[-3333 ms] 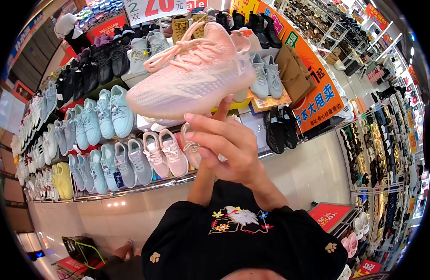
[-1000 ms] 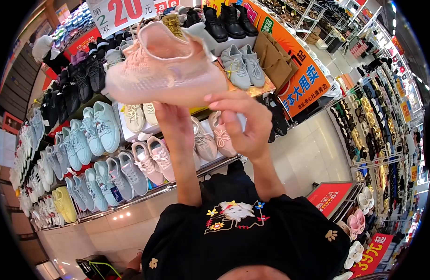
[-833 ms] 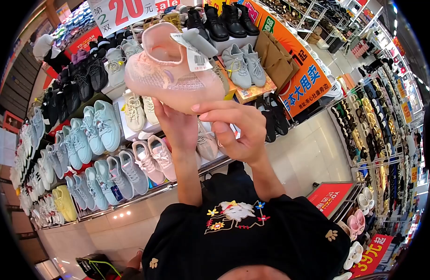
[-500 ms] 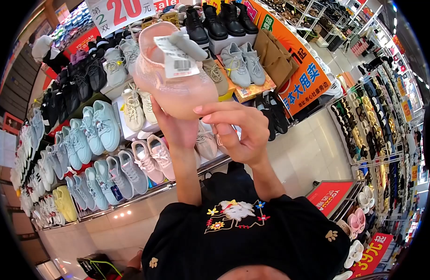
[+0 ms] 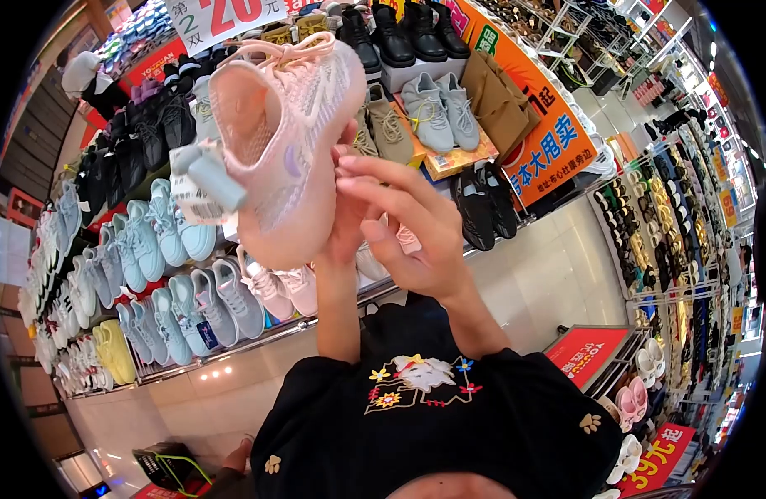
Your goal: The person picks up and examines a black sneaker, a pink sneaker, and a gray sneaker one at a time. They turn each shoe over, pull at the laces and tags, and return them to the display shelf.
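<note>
A pink lace-up sneaker [image 5: 304,166] is held up over the shoe display, its opening turned toward me and its laces at the top. My left hand [image 5: 344,229] grips it from below and behind, with most of the fingers hidden by the shoe. From the shoe's collar hangs a white price tag [image 5: 195,206] with a barcode and a grey plastic security tag [image 5: 219,181]. Just right of the sneaker is my right hand [image 5: 420,229], fingers apart and slightly bent, fingertips right beside the sole and the left hand.
Rows of light blue sneakers [image 5: 195,229], grey sneakers [image 5: 237,299] and black boots [image 5: 391,37] fill the tiered rack ahead. An orange banner [image 5: 549,141] edges its right side. Sandal shelves [image 5: 666,224] stand to the right. A person [image 5: 83,75] is at the far left.
The sneaker has turned in my left hand, from its heel facing me to its opening and laces showing. The tags swung to the left. My right hand shifted slightly left.
</note>
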`<state>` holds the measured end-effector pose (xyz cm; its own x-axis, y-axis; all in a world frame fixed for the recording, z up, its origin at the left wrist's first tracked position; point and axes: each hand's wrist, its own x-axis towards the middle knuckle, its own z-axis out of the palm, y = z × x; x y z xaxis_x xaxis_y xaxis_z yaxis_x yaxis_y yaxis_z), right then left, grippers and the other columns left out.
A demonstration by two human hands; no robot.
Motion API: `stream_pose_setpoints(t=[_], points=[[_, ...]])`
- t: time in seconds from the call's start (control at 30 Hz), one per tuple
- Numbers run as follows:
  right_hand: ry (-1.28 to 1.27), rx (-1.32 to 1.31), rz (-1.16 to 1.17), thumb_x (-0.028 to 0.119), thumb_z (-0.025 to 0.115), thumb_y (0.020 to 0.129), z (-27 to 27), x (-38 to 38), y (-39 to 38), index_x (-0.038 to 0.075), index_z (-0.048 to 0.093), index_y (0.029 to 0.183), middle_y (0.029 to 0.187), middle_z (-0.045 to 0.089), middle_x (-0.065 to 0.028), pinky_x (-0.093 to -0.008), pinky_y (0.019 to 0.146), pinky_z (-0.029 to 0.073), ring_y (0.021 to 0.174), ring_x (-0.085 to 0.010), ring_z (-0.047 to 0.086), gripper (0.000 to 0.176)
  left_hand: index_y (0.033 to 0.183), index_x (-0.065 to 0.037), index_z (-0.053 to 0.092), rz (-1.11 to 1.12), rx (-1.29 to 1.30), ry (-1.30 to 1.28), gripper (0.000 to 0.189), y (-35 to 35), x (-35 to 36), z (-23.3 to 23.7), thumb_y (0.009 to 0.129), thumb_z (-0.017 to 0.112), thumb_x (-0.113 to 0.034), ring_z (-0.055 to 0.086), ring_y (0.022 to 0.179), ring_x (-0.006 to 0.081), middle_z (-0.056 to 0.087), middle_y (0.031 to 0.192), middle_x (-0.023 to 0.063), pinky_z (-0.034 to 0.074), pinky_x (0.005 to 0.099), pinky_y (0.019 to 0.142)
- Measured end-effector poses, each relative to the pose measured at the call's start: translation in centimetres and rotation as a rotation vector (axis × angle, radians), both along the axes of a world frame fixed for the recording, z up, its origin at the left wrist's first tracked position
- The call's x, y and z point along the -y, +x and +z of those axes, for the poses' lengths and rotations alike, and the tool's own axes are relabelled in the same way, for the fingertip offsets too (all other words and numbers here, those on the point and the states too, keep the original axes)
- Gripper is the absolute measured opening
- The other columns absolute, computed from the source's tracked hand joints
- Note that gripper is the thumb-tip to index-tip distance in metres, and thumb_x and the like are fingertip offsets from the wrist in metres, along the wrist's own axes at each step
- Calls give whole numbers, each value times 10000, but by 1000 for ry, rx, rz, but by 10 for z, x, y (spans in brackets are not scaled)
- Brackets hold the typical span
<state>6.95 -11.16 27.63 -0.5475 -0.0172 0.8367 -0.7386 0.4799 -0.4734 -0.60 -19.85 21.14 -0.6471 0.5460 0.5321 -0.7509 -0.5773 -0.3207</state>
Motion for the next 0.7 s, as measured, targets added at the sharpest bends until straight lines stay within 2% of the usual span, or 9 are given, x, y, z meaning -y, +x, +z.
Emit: stream_pose_setpoints(t=[0.07,0.13,0.2,0.3,0.37,0.43,0.5,0.6,0.7], points=[[-7,83,-12,60,552,865,-1,-2,1,-54,608,1111,1199,577,-204,-238,620,508,808,-173,645,277,1393,70,277,179,-106,-103,595,4,0,2,946,478,-268,533,936,174,551,1127,118,431,315,834],[-76,82,-101,27,570,819,-6,-4,-3,6,600,1151,1218,576,-136,-242,567,496,851,-202,672,334,1386,76,294,111,-70,-118,571,-1,2,-2,960,447,-273,528,854,137,566,1032,93,417,294,778],[-110,67,-87,17,559,824,-5,-6,-3,2,586,1180,1250,559,-138,-214,525,460,757,-144,664,357,1412,76,191,51,-258,-2,629,-9,0,-8,933,489,-201,530,862,138,530,1032,90,403,321,837],[-167,92,-205,40,580,821,-2,-11,-3,9,573,1206,1292,533,-141,-173,474,398,581,-59,574,387,1390,87,251,78,-264,-64,553,-5,2,-4,951,456,-181,533,754,122,547,948,68,412,298,768],[-186,72,-216,47,583,823,0,-14,-6,6,574,1188,1299,529,-142,-172,471,395,561,-56,552,367,1383,92,268,84,-289,-72,535,-3,3,-2,960,441,-186,531,717,111,551,910,56,413,286,739],[-206,53,-227,55,586,826,3,-16,-7,4,574,1170,1305,526,-142,-171,468,392,540,-52,531,348,1376,83,301,141,-345,-208,624,-2,5,0,953,476,-340,487,637,87,552,835,19,383,261,680],[-213,135,-179,51,520,872,8,-19,-6,-17,518,1168,1358,467,-177,-180,577,451,596,-33,511,303,1371,84,312,157,-349,-267,639,-1,4,-1,945,486,-360,480,624,88,549,821,20,375,261,664],[-244,87,-221,56,583,833,9,-19,-16,10,514,1080,1324,517,-138,-194,487,407,543,-62,509,261,1350,92,344,181,-350,-349,706,0,1,-3,913,516,-436,460,595,100,542,780,27,355,252,619],[-204,113,-227,32,572,825,6,-24,-18,16,494,1040,1328,517,-137,-202,503,420,554,-71,516,229,1341,102,350,191,-388,-391,784,-1,1,-6,881,531,-507,453,575,112,536,769,33,349,248,598]])
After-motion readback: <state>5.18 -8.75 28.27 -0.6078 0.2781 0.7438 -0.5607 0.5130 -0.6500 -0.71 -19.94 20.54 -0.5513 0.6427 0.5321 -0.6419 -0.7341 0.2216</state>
